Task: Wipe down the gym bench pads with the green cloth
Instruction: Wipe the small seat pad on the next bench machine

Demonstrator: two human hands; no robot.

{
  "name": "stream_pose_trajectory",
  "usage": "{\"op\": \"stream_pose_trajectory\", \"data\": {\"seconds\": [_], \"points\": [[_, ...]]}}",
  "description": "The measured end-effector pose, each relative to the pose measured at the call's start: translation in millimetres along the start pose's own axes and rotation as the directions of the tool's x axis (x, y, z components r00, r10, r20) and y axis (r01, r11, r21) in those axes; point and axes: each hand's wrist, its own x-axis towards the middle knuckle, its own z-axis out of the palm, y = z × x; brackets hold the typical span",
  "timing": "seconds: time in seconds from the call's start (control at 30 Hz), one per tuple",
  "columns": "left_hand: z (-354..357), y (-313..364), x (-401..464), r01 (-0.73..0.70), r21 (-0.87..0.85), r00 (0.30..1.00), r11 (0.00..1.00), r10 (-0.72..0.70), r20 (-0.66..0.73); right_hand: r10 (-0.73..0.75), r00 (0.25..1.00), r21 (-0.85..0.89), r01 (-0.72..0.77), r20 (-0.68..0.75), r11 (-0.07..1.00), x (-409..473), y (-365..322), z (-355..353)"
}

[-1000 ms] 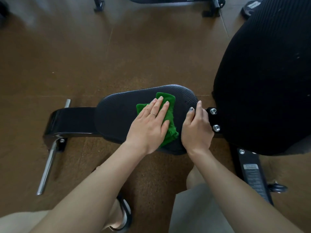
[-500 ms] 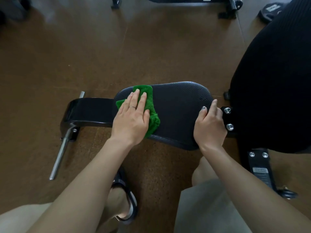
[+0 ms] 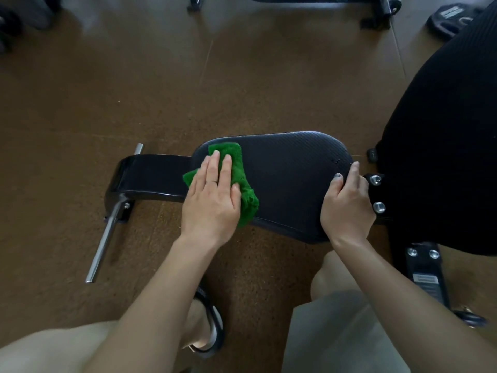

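Note:
A black textured seat pad (image 3: pixel 285 179) of a gym bench lies low over the floor at centre. The green cloth (image 3: pixel 239 173) sits bunched on the pad's left end. My left hand (image 3: pixel 212 200) presses flat on the cloth, fingers together and pointing away from me. My right hand (image 3: pixel 347 208) grips the pad's right edge, thumb on top, beside two silver bolts (image 3: pixel 376 193). The large black back pad (image 3: pixel 443 157) rises at the right.
The bench's black frame arm (image 3: pixel 150 176) runs left to a foot with a chrome crossbar (image 3: pixel 107 232). Brown gym floor surrounds it. Another bench frame (image 3: pixel 322 1) and a weight plate (image 3: pixel 449 17) lie at the far edge. My knees and a sandalled foot (image 3: pixel 207 329) are below.
My left hand has swept the cloth from the pad's right-middle to its left end. The right hand has kept its grip on the pad's right edge.

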Motion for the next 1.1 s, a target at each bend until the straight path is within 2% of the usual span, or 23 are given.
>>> {"op": "stream_pose_trajectory", "data": {"seconds": [0.23,0.4,0.6,0.77,0.93,1.1], "points": [[-13.5,-10.3,90.8,0.220,-0.191,0.973,0.957,-0.228,-0.021,0.014,1.000,0.045,-0.013,-0.022,0.999,4.1,1.6,-0.2],[-7.7,-15.8,64.7,0.214,-0.276,0.965,0.937,-0.247,-0.091,0.015,1.000,0.043,-0.015,-0.007,0.999,3.2,0.5,-1.6],[7.1,-10.8,0.9,0.285,-0.503,0.901,0.816,-0.408,-0.150,0.021,1.000,0.037,-0.021,-0.003,0.999,1.0,-2.9,-1.3],[6.1,-9.0,19.6,0.307,-0.482,0.881,0.820,-0.436,-0.181,0.033,0.999,0.033,-0.033,-0.011,0.999,2.3,-3.5,-0.3],[-14.0,-16.2,75.1,0.380,-0.397,0.897,0.835,-0.437,-0.062,0.035,0.999,0.031,-0.035,-0.010,0.999,4.4,-2.0,0.3],[-0.6,-11.4,37.9,0.285,-0.504,0.894,0.815,-0.416,-0.166,0.036,0.999,0.047,-0.035,-0.004,0.998,2.2,-3.3,-1.5]]}}
